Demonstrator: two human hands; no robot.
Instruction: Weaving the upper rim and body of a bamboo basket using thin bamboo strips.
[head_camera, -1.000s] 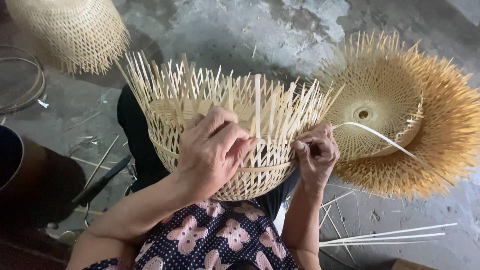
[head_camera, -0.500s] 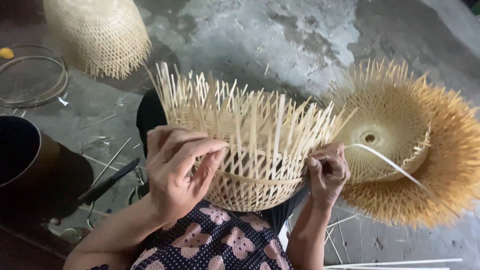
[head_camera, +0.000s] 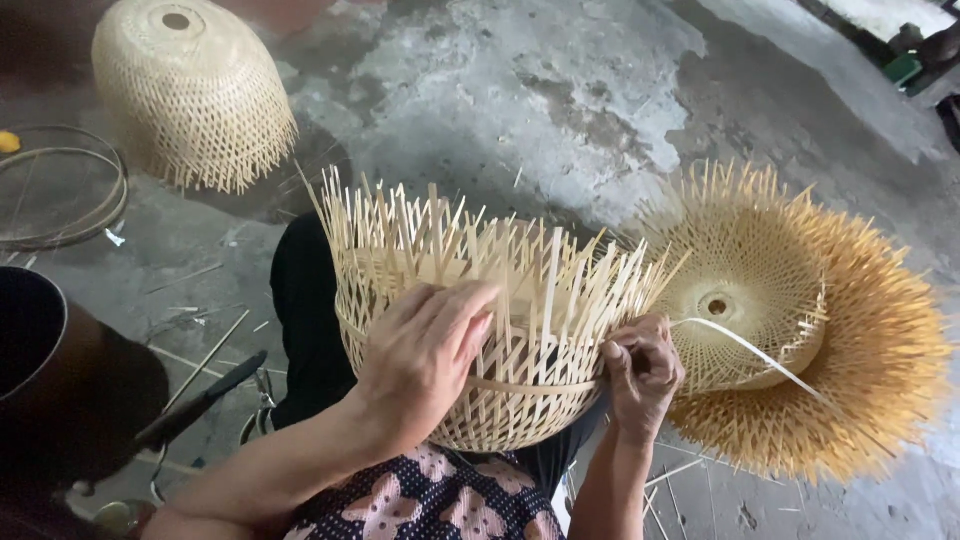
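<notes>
On the lap, the left hand (head_camera: 425, 355) presses the empty unfinished basket (head_camera: 490, 320), right hand (head_camera: 640, 370) grip pinching a strip (head_camera: 750, 350).

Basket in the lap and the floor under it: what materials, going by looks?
Basket: thin pale split strips, probably bamboo, unvarnished and matt; loose strip ends stand up from the rim, and the left hand presses the open lattice weave. Floor: looks like bare concrete, grey, blotchy, rough and worn.
</notes>
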